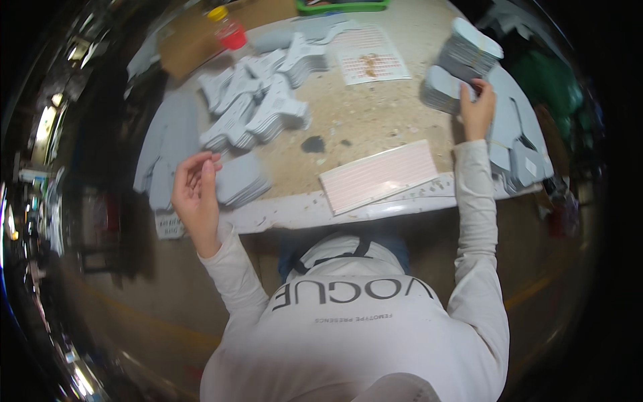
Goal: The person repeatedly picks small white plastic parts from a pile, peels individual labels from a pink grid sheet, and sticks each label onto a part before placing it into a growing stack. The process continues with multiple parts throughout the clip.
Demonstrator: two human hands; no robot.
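Observation:
My right hand (477, 110) is at the right side of the table, its thumb and fingers bent around the edge of a light grey cut piece (443, 80) on a stack of similar rounded pieces. My left hand (196, 186) is raised by the table's left front edge, fingers curled and the thumb close to the index fingertip; anything between them is too small to make out. Just right of it lies a short stack of grey pieces (242, 177). A sheet with pale pink rows (378, 175) lies near the front edge between my hands.
Several stacks of grey, branched cut pieces (278, 110) fill the left middle of the table (375, 120). Behind them are a bottle of red liquid (231, 33) with a yellow cap and a cardboard box (184, 47). Another printed sheet (372, 53) and a green tray (341, 8) lie farther back.

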